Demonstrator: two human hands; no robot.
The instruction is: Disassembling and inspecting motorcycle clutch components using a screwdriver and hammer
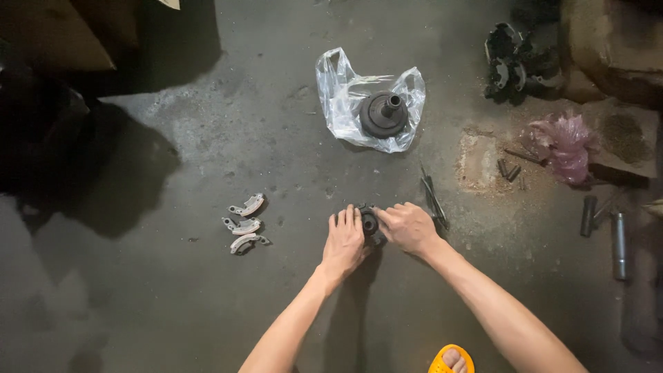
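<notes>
left hand and right hand are clasping a small dark metal part between them on the floor | probably heavy, stiff, greasy-slippery | gripping its outer rim looks best

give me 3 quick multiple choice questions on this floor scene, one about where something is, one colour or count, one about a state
1. Where does the clear plastic bag lie?
A. beyond the hands, further up the floor
B. under the left forearm
C. beside the sandal

2. How many pale curved metal pieces lie left of the hands?
A. one
B. three
C. six

3. What are the hands doing?
A. resting flat on the floor, apart
B. both closed around a small dark round part
C. lifting the bag

Answers:
1 A, the bag sits above the hands with a dark round part on it.
2 B, three lie stacked in a short column.
3 B, the left hand and right hand meet on the small dark round part.
</notes>
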